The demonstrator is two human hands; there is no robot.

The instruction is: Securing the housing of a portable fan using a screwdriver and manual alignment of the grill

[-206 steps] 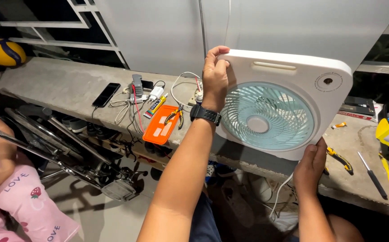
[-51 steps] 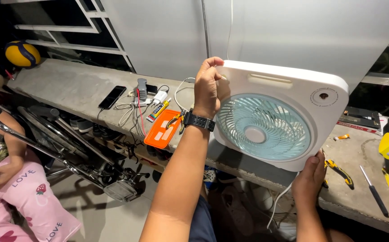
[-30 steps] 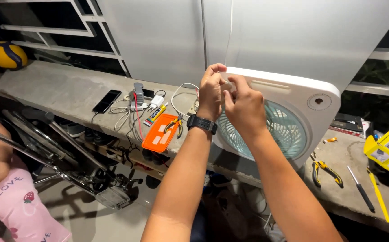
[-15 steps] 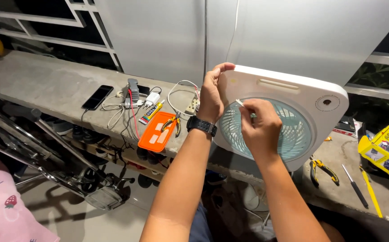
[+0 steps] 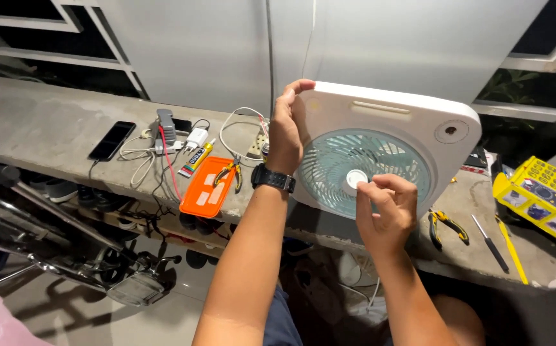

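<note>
left hand (image 5: 286,131) is clamped on the top left corner of a white box fan (image 5: 412,138), fingers curled over the upper edge, thumb side on the front; black watch (image 5: 273,178) on that wrist. the fan stands upright, tilted a bit, its lower edge resting on the concrete desk (image 5: 47,128), front grille w/ pale teal blades facing the camera. right hand (image 5: 387,211) is up at the grille, thumb & fingertips (image 5: 373,186) pinched together just beside the white round hub (image 5: 355,179) in the middle of the blades; can't tell if anything tiny sits between them. so hands are apart: one on the corner, one at the centre.

round knob socket (image 5: 451,132) shows at the fan's top right corner.

on the desk left of the fan: orange tray (image 5: 207,187) hanging partly over the edge, small pliers (image 5: 230,173) lying on its top right part, a yellow glue tube (image 5: 196,159), white charger plug (image 5: 196,138) w/ tangled cables, black phone (image 5: 111,141) further left. right of the fan: yellow-handled pliers (image 5: 446,224), a screwdriver (image 5: 488,242) near them, then a yellow box (image 5: 538,200) by the far edge. below the desk at left, metal frame parts (image 5: 66,256) on the floor.
</note>
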